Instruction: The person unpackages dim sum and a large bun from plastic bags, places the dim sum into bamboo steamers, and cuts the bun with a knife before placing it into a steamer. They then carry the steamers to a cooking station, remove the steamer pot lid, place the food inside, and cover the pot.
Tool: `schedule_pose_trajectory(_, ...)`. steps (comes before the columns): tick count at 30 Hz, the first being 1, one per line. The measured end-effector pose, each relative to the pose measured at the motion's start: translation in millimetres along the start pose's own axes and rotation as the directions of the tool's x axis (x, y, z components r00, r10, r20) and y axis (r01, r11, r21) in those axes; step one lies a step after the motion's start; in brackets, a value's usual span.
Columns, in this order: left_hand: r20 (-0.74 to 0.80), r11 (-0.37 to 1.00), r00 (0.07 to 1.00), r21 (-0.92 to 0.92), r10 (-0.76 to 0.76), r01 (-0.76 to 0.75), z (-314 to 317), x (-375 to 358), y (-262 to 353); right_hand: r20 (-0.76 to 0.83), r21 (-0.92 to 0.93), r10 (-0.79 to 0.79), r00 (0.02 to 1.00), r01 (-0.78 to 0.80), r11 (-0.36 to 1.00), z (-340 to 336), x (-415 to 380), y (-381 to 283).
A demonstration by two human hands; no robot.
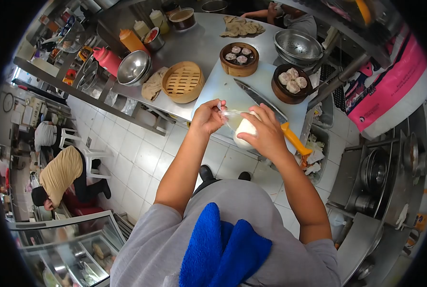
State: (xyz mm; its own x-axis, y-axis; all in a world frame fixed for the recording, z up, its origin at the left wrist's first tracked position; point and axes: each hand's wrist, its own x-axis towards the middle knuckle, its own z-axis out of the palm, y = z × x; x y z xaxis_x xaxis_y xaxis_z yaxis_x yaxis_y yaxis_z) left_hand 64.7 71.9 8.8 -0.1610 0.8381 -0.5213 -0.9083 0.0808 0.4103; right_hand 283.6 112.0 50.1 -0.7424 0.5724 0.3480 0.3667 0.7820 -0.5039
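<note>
Clear plastic film [230, 116] is pinched in the closed fingers of my left hand [209, 117]. It stretches across to a white, rounded item [245, 131], which my right hand [266, 130] grips from the right side. Both hands are above the front edge of a pale cutting board [218, 91]. Just beyond them lies a knife [261, 99] with a yellow handle that sticks out past the board's right edge. Two round steamers with dumplings, one at the back [239, 69] and one at the right [290, 95], stand past the blade.
An empty bamboo steamer [183, 82] and a cloth [154, 84] are left of the board. Metal bowls [134, 68] and a red bottle [106, 61] stand farther left. A colander [298, 45] is at back right. A waste bin [318, 148] sits below right. Other people are at the left and back.
</note>
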Motion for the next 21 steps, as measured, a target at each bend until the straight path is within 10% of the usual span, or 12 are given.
schedule_pose_trajectory(12,0.073,0.926,0.961,0.258,0.266,-0.276,35.1,-39.8,-3.5,-0.128,0.278,0.239,0.962,-0.197,0.94,-2.4,-10.6,-2.3)
schedule_pose_trajectory(17,0.07,0.92,0.949,0.231,0.308,-0.316,38.4,-36.8,0.3,0.001,0.085,-0.265,0.964,0.264,0.961,-20.2,4.9,-4.2)
schedule_pose_trajectory(21,0.076,0.906,0.94,0.25,0.333,-0.342,38.5,-33.2,2.6,0.049,0.087,-0.335,0.941,0.33,0.94,-30.6,16.1,9.5)
